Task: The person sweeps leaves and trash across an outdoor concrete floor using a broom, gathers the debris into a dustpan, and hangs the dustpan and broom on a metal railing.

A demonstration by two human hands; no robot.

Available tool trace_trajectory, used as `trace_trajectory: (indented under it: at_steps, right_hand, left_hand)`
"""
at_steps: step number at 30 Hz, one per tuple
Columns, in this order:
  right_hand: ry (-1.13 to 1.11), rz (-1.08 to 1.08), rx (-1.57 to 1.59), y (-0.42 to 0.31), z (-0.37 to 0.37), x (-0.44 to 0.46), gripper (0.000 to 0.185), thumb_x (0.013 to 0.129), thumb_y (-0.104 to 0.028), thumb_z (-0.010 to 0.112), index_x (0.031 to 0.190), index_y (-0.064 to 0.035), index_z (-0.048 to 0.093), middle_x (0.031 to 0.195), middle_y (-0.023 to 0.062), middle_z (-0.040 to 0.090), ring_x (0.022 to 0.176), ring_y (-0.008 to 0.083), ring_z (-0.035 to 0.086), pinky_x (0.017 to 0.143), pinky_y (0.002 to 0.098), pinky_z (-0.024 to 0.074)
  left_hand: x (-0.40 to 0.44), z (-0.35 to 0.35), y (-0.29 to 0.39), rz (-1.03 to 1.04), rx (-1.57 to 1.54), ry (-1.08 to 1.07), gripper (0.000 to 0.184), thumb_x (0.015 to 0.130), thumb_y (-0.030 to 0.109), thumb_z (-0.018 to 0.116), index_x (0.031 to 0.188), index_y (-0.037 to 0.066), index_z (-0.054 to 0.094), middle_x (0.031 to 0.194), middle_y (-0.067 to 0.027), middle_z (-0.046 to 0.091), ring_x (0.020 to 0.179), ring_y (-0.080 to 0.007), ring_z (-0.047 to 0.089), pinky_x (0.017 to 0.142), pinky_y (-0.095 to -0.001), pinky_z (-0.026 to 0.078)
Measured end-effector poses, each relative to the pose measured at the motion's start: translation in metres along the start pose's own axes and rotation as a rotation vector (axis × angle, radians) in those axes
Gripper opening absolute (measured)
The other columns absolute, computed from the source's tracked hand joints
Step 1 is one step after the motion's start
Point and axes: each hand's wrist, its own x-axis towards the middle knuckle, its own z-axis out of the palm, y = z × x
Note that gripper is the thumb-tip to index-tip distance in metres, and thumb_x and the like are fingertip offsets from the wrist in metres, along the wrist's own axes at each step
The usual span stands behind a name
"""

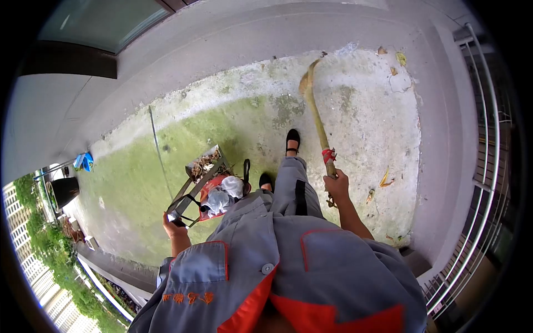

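My right hand (337,186) is closed round the handle of a broom (317,119), which has red binding near my grip and its head on the pale floor by the wall. At the left, my left hand (175,226) is wrapped round the handle of a metal dustpan (214,166). Dry leaves (203,166) lie in the dustpan. Beside its handle hangs a red bag (207,191) with whitish plastic bags (223,197) in it.
Fallen leaves (385,178) lie on the floor (361,133) right of the broom. A metal railing (488,139) runs along the right. A low wall (233,39) stands ahead. At the far left are a dark pot (65,191) and a blue object (84,161).
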Motion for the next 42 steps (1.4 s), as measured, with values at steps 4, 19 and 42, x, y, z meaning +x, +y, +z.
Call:
trace_trajectory:
  at_steps: [4, 19, 42]
  right_hand:
    - [-0.301, -0.030, 0.059, -0.065, 0.098, 0.093, 0.026, 0.059, -0.013, 0.064, 0.081, 0.0007, 0.059, 0.061, 0.0074, 0.056, 0.052, 0.0122, 0.052, 0.047, 0.0262, 0.0401]
    - [0.501, 0.453, 0.567, -0.091, 0.025, 0.177, 0.020, 0.059, -0.010, 0.062, 0.066, 0.0060, 0.053, 0.058, 0.0094, 0.053, 0.045, 0.0167, 0.051, 0.041, 0.0289, 0.0398]
    - [0.392, 0.628, 0.383, -0.168, 0.006, 0.230, 0.014, 0.066, -0.009, 0.062, 0.063, -0.0006, 0.052, 0.051, 0.0084, 0.047, 0.037, 0.0170, 0.043, 0.034, 0.0286, 0.0319]
  left_hand:
    - [-0.025, 0.021, 0.010, 0.082, -0.009, 0.166, 0.024, 0.073, 0.032, 0.058, 0.080, 0.011, 0.052, 0.072, -0.0018, 0.054, 0.059, -0.0154, 0.049, 0.054, -0.0255, 0.038]
    - [-0.061, 0.060, 0.019, -0.051, -0.141, 0.290, 0.033, 0.065, 0.042, 0.063, 0.076, 0.013, 0.049, 0.066, -0.0008, 0.048, 0.057, -0.0144, 0.042, 0.054, -0.0259, 0.034]
    - [0.051, 0.239, 0.012, -0.323, 0.174, 0.005, 0.032, 0.062, 0.043, 0.065, 0.067, 0.016, 0.050, 0.057, 0.0041, 0.046, 0.050, -0.0077, 0.040, 0.046, -0.0233, 0.030]
